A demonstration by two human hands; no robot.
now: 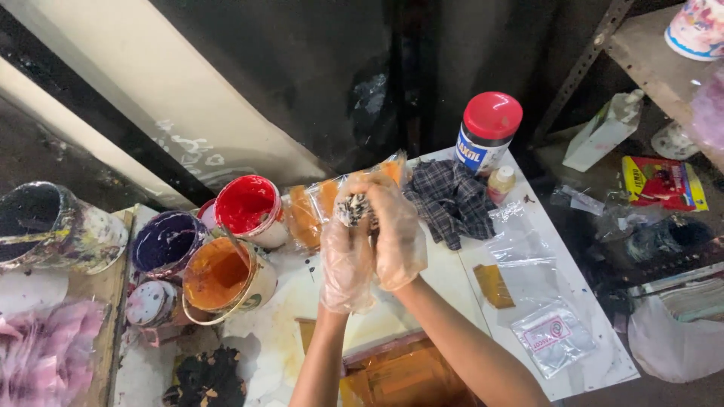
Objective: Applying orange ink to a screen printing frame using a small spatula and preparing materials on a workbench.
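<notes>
We hold a small speckled black-and-white lump (354,209) between both gloved hands above the middle of the white table (596,362). Our left hand (345,260) cups it from below, and our right hand (396,234) wraps over it, fingers closed. To work it well, we judge that we should keep it over the table, clear of the orange paint pot (222,280) and the red paint pot (249,207) by the left edge, with the plaid cloth (451,200) near the far edge.
</notes>
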